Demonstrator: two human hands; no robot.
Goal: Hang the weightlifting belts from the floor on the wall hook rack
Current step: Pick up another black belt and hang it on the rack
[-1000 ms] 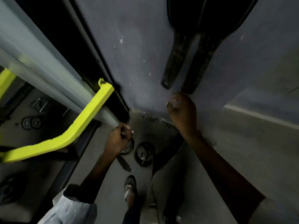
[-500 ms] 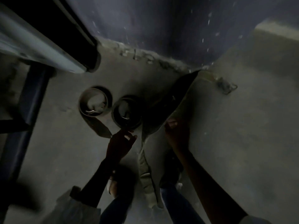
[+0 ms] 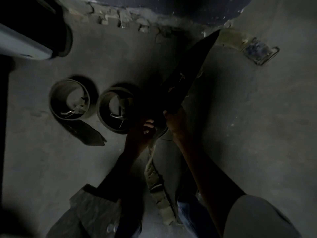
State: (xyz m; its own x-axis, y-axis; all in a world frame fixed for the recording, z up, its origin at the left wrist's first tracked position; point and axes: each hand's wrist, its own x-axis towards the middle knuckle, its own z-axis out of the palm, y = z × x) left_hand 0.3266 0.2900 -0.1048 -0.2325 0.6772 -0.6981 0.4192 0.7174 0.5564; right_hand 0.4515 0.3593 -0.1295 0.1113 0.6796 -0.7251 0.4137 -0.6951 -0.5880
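Head view, dim. Right hand [image 3: 175,121] and left hand [image 3: 145,129] both have their grip closed on the unrolled belt [image 3: 185,78], likely to lift it off the floor [image 3: 240,126]. Two coiled belts [image 3: 70,98] lie left, untouched.

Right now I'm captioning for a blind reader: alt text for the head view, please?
Both hands, left hand and right hand, grip a long dark belt over a dim concrete floor. Two coiled belts lie left of it.
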